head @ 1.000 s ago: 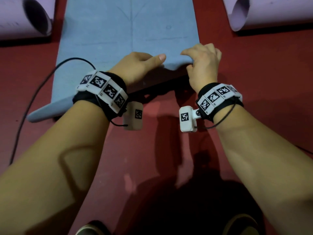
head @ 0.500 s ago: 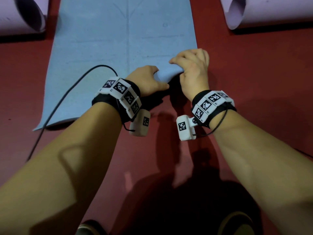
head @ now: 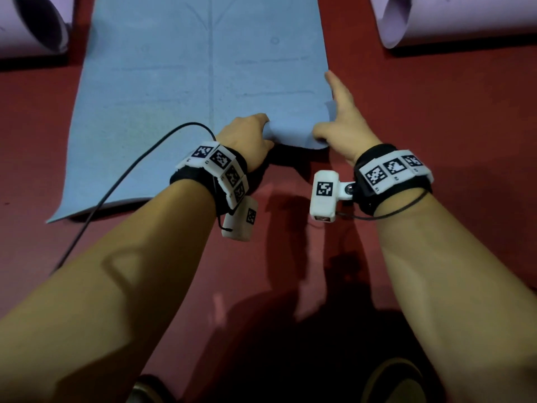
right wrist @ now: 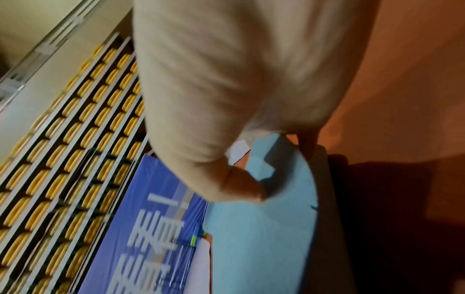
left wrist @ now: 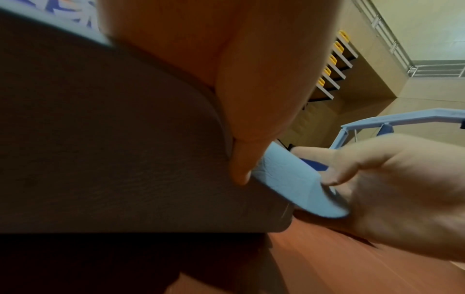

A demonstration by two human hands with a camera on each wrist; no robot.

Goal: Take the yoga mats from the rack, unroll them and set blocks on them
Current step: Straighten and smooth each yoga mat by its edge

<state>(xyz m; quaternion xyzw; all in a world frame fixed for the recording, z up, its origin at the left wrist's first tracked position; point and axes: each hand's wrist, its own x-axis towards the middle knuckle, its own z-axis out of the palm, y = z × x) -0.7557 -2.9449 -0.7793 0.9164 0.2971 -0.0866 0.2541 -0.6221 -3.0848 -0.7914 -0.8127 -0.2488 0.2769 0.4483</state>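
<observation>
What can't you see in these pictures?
- Left hand: its fingertips are hidden under the curled near edge of the light blue foam yoga mat in the head view.
- Two rolled lilac mats: cut off by the head view's top corners.
- Blocks: none in any view.
- Blue banner with white lettering: too blurred to read in the right wrist view.

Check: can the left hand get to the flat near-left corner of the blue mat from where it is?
Probably yes. The left hand grips the blue mat at its lifted near edge; only bare mat and a thin black cable lie between it and that corner. It must let go first.
</observation>
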